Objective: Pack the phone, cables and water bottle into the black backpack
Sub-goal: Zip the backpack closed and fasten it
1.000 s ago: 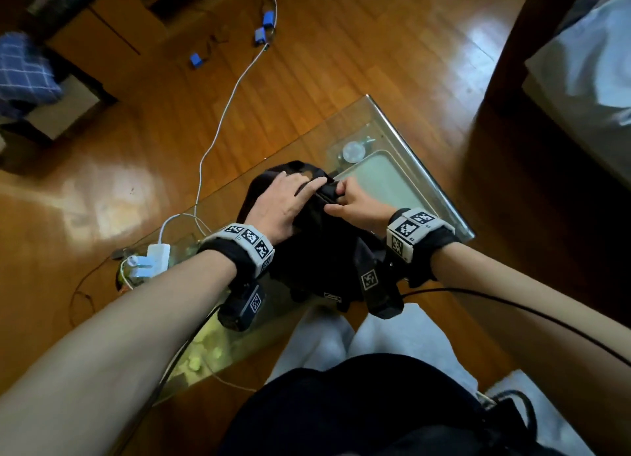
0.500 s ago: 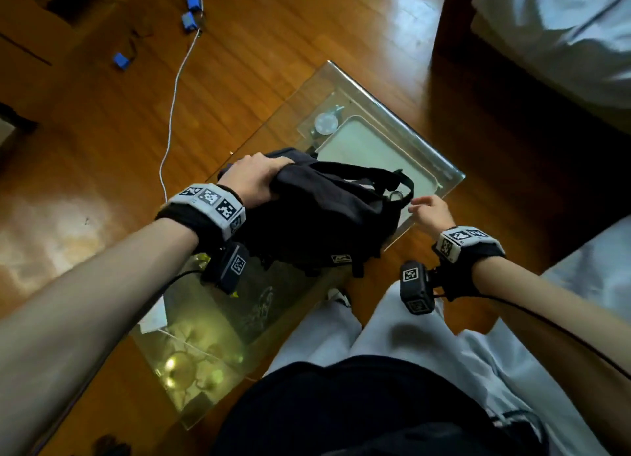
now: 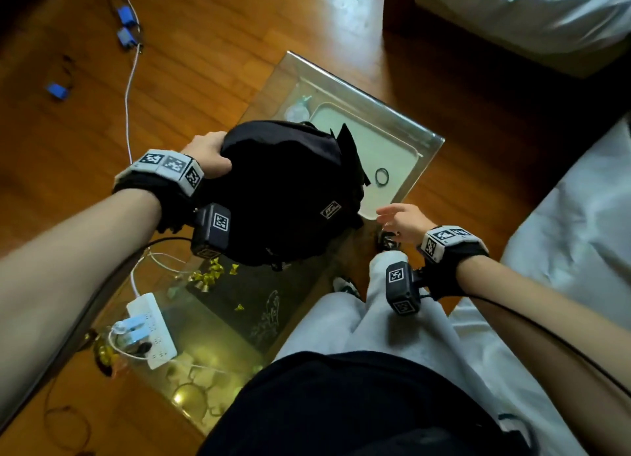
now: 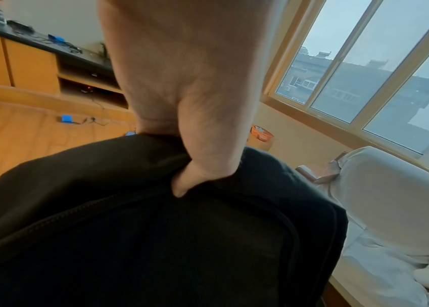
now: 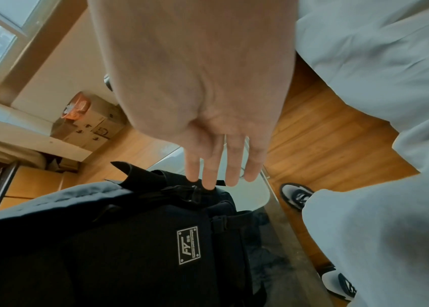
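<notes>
The black backpack (image 3: 286,192) stands on the glass table (image 3: 392,117), its zipper running across it in the left wrist view (image 4: 155,238). My left hand (image 3: 208,155) grips its top left edge, thumb pressed into the fabric (image 4: 181,187). My right hand (image 3: 399,220) hovers open just right of the pack, fingers straight and near its strap buckle (image 5: 195,191). The logo patch (image 5: 188,245) faces me. No phone, cable or water bottle shows outside the pack.
A small black ring (image 3: 382,176) lies on the pale tray (image 3: 386,138) behind the pack. A white power strip (image 3: 152,329) sits under the glass at the left. A white cable (image 3: 128,104) crosses the wood floor. White-covered furniture (image 3: 580,216) stands to the right.
My right hand let go of the backpack and drew back to the right. The left hand kept its hold and turned the pack more upright on the table.
</notes>
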### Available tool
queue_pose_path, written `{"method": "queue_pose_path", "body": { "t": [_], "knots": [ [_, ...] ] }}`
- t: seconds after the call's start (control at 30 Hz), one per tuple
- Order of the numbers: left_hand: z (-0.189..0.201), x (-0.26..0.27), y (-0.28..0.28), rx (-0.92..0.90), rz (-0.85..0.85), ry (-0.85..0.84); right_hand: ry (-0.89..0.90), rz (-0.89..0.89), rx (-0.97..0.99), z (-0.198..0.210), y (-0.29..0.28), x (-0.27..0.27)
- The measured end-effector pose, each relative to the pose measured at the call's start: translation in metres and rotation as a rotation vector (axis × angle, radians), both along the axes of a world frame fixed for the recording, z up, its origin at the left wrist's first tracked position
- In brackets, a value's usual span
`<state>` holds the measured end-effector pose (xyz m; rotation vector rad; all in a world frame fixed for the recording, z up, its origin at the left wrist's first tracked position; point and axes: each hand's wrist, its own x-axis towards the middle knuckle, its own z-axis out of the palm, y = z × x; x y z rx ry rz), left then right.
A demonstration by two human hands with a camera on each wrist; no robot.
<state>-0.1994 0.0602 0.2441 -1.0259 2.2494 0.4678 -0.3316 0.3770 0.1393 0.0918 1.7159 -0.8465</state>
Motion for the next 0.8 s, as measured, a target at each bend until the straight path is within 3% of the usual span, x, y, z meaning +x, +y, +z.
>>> {"method": "queue_pose_path", "body": {
  "t": [0.2,0.4,0.53,0.8],
  "knots": [
    [-0.018,-0.003,-0.006,-0.013,0.165,0.097,-0.04,0.013,0.018,-0.014,-0.026,-0.001],
    [-0.023,-0.007,-0.02,-0.007,0.187,0.133,-0.005,0.008,-0.046,-0.03,-0.088,-0.018],
    [-0.023,-0.01,-0.029,0.083,0.202,0.143,0.024,0.1,-0.067,-0.055,-0.123,-0.027],
    [-0.033,-0.01,-0.035,0.16,0.232,0.219,0.05,0.232,0.11,-0.092,-0.165,-0.041]
  ]
}}
